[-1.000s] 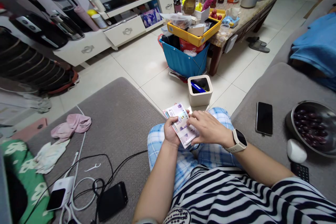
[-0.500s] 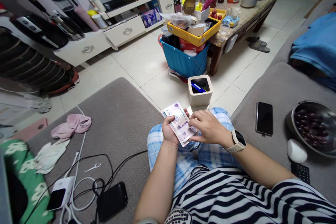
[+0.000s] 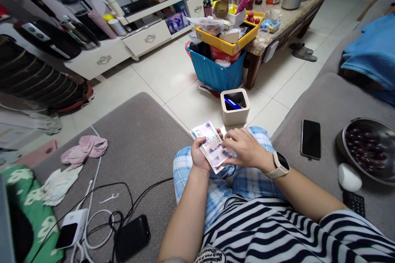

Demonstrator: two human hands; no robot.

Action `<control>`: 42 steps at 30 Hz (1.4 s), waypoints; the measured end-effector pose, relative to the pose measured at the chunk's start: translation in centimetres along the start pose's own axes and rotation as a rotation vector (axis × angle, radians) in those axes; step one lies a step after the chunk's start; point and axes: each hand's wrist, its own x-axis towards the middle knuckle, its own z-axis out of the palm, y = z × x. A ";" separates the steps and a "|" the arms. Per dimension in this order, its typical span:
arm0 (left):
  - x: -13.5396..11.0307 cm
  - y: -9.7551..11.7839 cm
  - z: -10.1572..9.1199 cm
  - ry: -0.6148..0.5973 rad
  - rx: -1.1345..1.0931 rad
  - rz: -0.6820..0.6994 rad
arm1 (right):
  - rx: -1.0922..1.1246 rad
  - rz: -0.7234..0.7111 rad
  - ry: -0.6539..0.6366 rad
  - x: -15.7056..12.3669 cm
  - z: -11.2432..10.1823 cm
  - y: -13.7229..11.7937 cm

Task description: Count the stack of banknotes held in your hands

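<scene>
Left hand (image 3: 200,155) grasps a banknote stack (image 3: 210,144) above the plaid trousers (image 3: 251,181); right hand (image 3: 247,148), half-curled, touches the notes, pinch unclear. A slack grip or hurried thumbing could slide notes onto the trousers, then the tile floor (image 3: 173,78).

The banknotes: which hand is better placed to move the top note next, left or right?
Right, probably. The right hand has its fingers on the banknotes from above and holds no stack, while the left hand supports the stack from underneath, so its grip is already busy.
</scene>
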 end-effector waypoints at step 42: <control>-0.5 0.2 0.3 -0.053 -0.006 0.096 | 0.085 0.012 -0.080 0.5 0.5 -0.9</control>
